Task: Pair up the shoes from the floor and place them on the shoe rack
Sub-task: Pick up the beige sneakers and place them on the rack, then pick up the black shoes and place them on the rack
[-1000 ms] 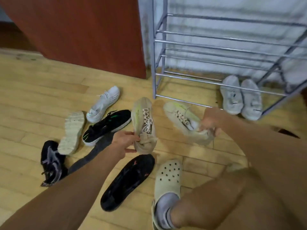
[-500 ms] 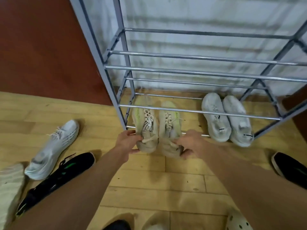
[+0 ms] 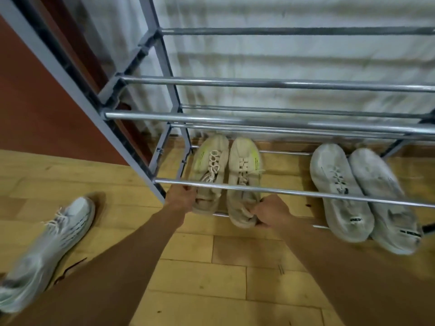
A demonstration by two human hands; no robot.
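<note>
Wooden floor (image 3: 235,267), pale wall, red-brown panel at left. Metal shoe rack (image 3: 270,84): several bar tiers, upper ones bare.

Lowest tier, left: beige pair, left shoe (image 3: 209,170) and right shoe (image 3: 244,180), toes inward, side by side. Left hand (image 3: 182,198) clamped on the left shoe's heel; right hand (image 3: 270,211) clamped on the right shoe's heel.

Lowest tier, right: white pair (image 3: 362,194), well apart from the beige.

Floor, left: single pale sneaker (image 3: 51,243), unpaired.

Risk: heels overhang the front bar; released too early, a shoe could tip off or slip between bars.
</note>
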